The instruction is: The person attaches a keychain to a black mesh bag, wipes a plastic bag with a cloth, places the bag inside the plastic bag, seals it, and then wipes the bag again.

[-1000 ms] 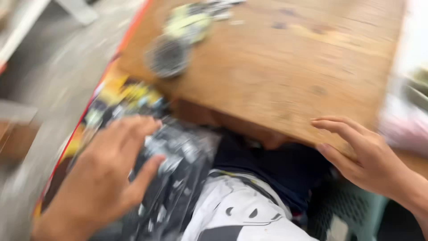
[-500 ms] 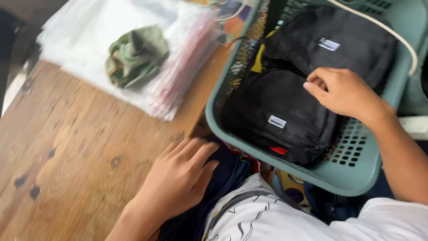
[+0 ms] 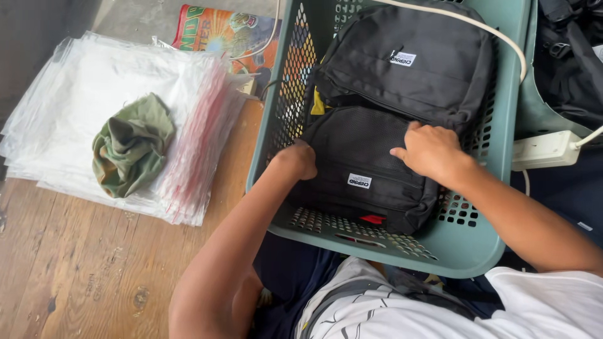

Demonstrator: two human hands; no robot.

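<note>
A worn wooden table [image 3: 94,276] fills the lower left, its planks scuffed and stained, with grey floor showing at the top left corner. On it lies a stack of clear plastic bags [image 3: 81,94] with red sealing strips along their right edge, and a crumpled green cloth [image 3: 130,145] sits on top of the stack. The wood below the stack is bare down to the bottom edge, and the table's right edge runs just beside a teal plastic basket [image 3: 465,248] with perforated walls. Inside the basket lie two black backpacks: the nearer backpack [image 3: 364,169] lies on the farther backpack [image 3: 414,56], each with a small white label. The left hand [image 3: 296,160] is pushed down between the nearer backpack's left side and the basket wall, fingers curled and mostly hidden, so their grip cannot be told. The right hand [image 3: 430,150] rests on the bag's upper right corner, fingers bent together against the fabric. A white power strip [image 3: 545,149] sits right of the basket, and a white cable [image 3: 477,28] arcs over its rim.
</note>
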